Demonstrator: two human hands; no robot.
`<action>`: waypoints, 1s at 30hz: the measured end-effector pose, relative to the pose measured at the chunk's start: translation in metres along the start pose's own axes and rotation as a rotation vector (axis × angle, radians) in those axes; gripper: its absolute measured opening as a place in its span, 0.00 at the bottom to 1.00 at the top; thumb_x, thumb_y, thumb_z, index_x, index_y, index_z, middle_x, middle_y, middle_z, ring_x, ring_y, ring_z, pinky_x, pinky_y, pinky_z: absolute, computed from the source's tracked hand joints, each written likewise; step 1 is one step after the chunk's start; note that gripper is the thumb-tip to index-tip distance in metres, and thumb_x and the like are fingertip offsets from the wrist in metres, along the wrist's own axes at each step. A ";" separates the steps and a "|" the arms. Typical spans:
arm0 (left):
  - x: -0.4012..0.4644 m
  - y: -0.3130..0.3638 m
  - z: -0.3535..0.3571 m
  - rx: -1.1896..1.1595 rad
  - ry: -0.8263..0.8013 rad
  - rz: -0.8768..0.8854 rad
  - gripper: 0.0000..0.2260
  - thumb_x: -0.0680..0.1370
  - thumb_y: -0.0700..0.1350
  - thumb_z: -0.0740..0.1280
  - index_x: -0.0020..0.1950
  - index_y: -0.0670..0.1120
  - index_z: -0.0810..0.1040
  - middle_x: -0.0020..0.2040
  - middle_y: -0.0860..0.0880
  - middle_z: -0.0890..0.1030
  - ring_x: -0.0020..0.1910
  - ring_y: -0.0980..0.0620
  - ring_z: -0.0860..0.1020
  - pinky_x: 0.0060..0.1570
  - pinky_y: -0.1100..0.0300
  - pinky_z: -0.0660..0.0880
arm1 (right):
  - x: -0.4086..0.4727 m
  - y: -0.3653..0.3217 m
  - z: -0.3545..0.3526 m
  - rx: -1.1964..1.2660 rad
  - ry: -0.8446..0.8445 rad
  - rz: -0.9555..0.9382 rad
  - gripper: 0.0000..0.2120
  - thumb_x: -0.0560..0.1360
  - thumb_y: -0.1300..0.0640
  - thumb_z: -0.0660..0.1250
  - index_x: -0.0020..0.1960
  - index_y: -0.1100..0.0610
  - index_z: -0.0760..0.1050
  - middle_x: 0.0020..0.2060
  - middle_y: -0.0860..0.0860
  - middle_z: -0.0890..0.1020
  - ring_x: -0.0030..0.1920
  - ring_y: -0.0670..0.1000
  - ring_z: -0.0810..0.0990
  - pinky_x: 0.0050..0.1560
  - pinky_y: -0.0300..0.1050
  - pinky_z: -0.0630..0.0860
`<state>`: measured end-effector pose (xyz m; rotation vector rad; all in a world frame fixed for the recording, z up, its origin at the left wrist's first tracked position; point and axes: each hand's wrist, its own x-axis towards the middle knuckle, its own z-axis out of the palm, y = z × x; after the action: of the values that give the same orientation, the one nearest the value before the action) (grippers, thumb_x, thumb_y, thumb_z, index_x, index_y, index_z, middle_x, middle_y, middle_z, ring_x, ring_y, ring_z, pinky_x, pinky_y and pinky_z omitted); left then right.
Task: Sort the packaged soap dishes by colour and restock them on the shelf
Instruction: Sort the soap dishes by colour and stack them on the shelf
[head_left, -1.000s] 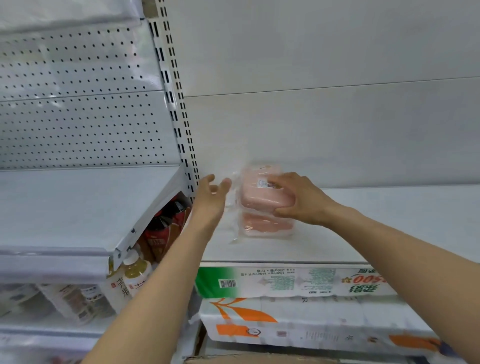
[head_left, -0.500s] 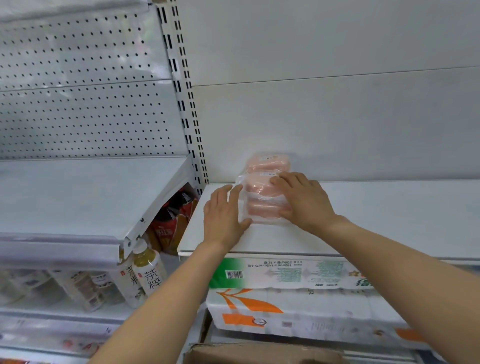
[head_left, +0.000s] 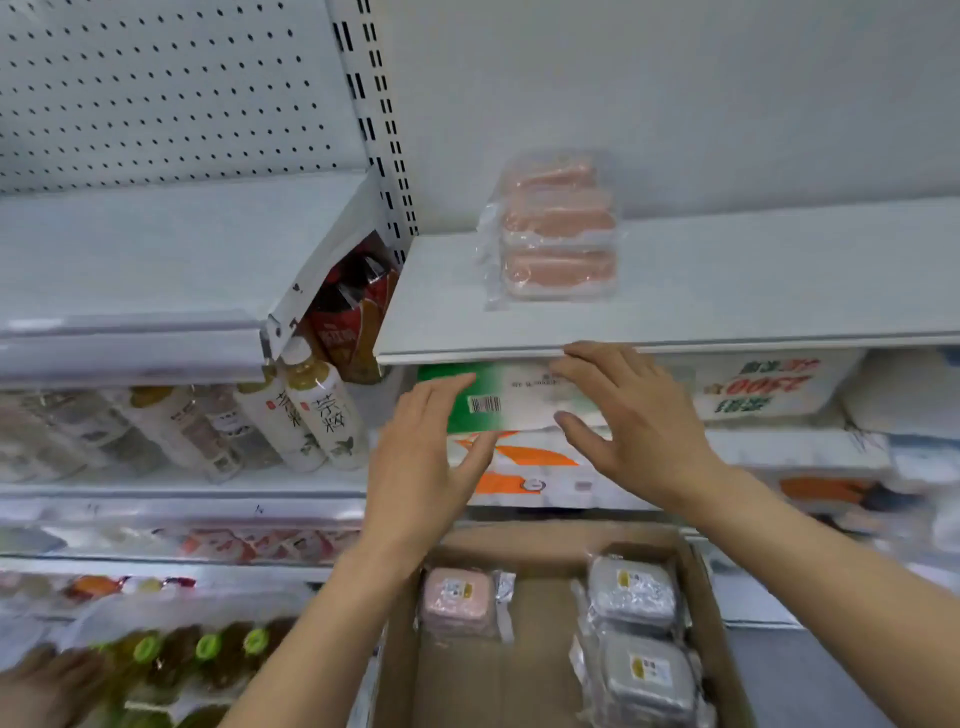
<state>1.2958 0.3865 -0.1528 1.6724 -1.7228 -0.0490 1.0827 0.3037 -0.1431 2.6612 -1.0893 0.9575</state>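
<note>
A stack of pink packaged soap dishes (head_left: 558, 234) stands on the white shelf (head_left: 753, 291), near its left end. My left hand (head_left: 423, 457) and my right hand (head_left: 628, 421) hover below the shelf's front edge, fingers straight and holding nothing. Under them lies a cardboard box (head_left: 519, 670). Inside it are one pink packaged soap dish (head_left: 457, 600) at the left and grey packaged soap dishes (head_left: 636, 629) piled at the right.
Tissue packs (head_left: 519, 410) fill the level under the shelf. Drink bottles (head_left: 311, 410) lie on the left bay's shelves, with red packets (head_left: 358, 312) behind them. A perforated back panel (head_left: 166, 88) and a slotted upright (head_left: 379, 119) rise at the left.
Both hands have let go of the pink stack and drawn back below the shelf edge. The view has tilted down, bringing the cardboard box into sight.
</note>
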 end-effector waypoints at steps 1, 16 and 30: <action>-0.018 -0.009 0.004 -0.038 -0.018 -0.062 0.21 0.77 0.52 0.69 0.69 0.50 0.72 0.62 0.54 0.75 0.61 0.56 0.72 0.58 0.61 0.70 | -0.016 -0.006 0.012 0.033 -0.034 0.005 0.20 0.74 0.48 0.62 0.62 0.54 0.76 0.59 0.53 0.78 0.56 0.55 0.77 0.50 0.51 0.74; -0.203 -0.193 0.177 -0.057 -0.521 -0.758 0.22 0.72 0.60 0.63 0.63 0.54 0.74 0.60 0.53 0.79 0.58 0.51 0.78 0.56 0.55 0.76 | -0.178 -0.059 0.294 0.163 -0.971 0.238 0.42 0.70 0.39 0.71 0.76 0.49 0.53 0.72 0.51 0.63 0.71 0.54 0.63 0.65 0.51 0.69; -0.238 -0.224 0.229 -0.057 -0.557 -0.853 0.28 0.79 0.41 0.67 0.76 0.43 0.61 0.73 0.43 0.65 0.70 0.43 0.69 0.69 0.56 0.63 | -0.228 -0.051 0.350 0.003 -0.756 0.452 0.38 0.64 0.49 0.75 0.69 0.52 0.64 0.56 0.54 0.73 0.57 0.57 0.71 0.54 0.51 0.70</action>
<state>1.3461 0.4601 -0.5423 2.3734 -1.1922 -1.0229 1.1720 0.3634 -0.5500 2.8937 -1.8694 -0.0786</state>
